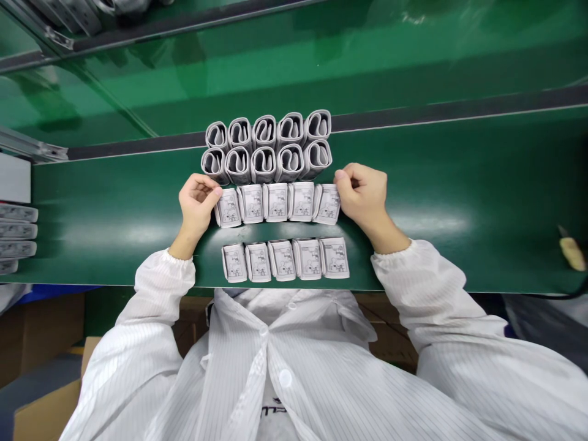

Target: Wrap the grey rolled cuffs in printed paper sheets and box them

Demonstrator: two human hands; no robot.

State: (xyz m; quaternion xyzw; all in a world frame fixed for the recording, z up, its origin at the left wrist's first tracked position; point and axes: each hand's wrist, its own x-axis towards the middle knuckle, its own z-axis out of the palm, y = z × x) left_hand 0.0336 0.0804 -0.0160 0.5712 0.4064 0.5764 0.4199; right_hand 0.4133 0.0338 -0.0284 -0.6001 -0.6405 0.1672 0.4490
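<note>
Apparently, green worktop (450, 184) bears all. Coiled leaflets (264, 149) at rear, two lines of five, packed close, likely for mutual support. Front leaflet row (282, 260) near edge, presumably for reach. Middle leaflet row (275, 202) between hands, likely kept aligned: left hand (198, 199), right hand (362, 191) at its ends, fingers curled nearly closed; cannot tell if pinching paper.

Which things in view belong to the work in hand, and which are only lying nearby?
Likely in the work:
left hand and right hand
row of folded papers between them
nearest row of folded papers
two rows of rolled papers

Apparently only lying nearby:
pale-handled tool, right edge
stacked items, left edge
cardboard box, lower left
</note>
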